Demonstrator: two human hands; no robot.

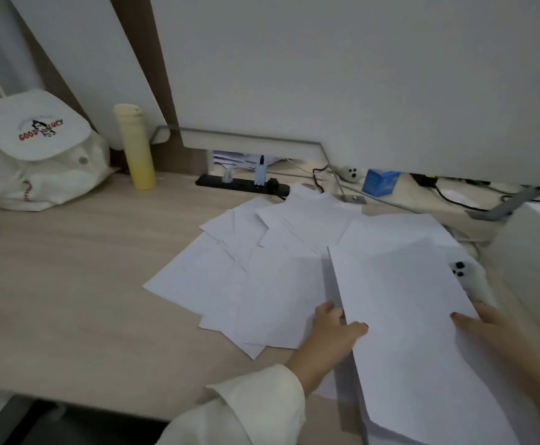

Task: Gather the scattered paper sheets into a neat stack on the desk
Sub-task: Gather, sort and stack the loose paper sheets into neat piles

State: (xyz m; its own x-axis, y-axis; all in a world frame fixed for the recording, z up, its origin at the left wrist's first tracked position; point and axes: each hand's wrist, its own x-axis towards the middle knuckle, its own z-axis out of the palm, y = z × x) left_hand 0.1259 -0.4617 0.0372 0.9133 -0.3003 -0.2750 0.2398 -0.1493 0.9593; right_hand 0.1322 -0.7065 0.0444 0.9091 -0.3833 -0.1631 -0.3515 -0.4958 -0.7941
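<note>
We see both hands holding a stack of sheets (416, 332) at the right side of the tabletop (69, 284). The left hand (332, 329) grips the stack's left edge, with the thumb on top and the fingers curled under the paper. The right hand (493, 326) grips the right edge, its thumb tip pressed on the top sheet. The stack's left edge is lifted clear of the paper below and casts a shadow there, and its near end reaches past the front edge of the tabletop.

The loose sheets (255, 274) lie fanned and overlapping on the tabletop, just left of the stack and behind it. A white phone (467, 277) shows beside the stack's right edge.

Along the back we find a white bag (37, 149) at the far left, a yellow bottle (135, 146) standing upright beside it, a black power strip (239, 184) and a blue box (379, 182).
</note>
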